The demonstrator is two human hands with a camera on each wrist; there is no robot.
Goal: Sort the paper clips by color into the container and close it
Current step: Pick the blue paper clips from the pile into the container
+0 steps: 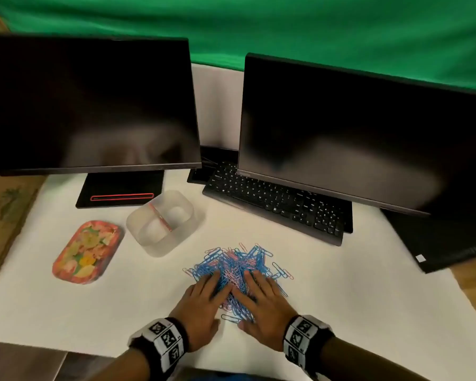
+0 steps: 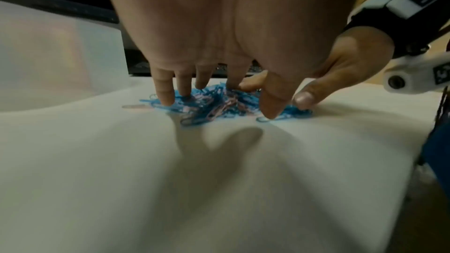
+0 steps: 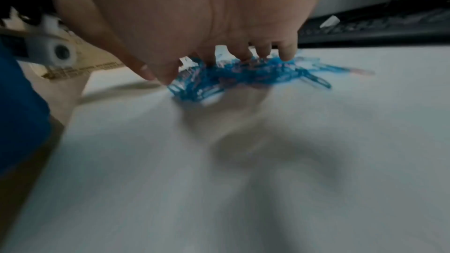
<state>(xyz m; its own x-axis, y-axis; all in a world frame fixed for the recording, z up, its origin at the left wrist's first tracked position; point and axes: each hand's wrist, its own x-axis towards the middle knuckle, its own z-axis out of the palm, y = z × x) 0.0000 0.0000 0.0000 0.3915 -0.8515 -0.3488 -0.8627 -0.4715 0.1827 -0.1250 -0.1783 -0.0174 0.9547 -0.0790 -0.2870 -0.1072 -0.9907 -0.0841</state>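
Observation:
A heap of blue and pink paper clips (image 1: pixel 238 264) lies on the white table (image 1: pixel 341 312) in front of me. My left hand (image 1: pixel 204 298) and my right hand (image 1: pixel 264 295) rest side by side on the near part of the heap, fingers spread and pressing down into the clips. The left wrist view shows my left fingertips (image 2: pixel 168 101) planted among the clips (image 2: pixel 212 107); the right wrist view shows my right fingertips (image 3: pixel 288 53) on the pile (image 3: pixel 243 74). A frosted clear container (image 1: pixel 160 224) with a red-edged divider stands open at the left. Its flowered lid (image 1: pixel 87 251) lies beside it.
Two dark monitors (image 1: pixel 88 105) (image 1: pixel 368 138) stand at the back, with a black keyboard (image 1: pixel 275 202) under the right one. A dark laptop (image 1: pixel 451 243) lies at the right edge. Behind hangs a green cloth (image 1: pixel 286 26).

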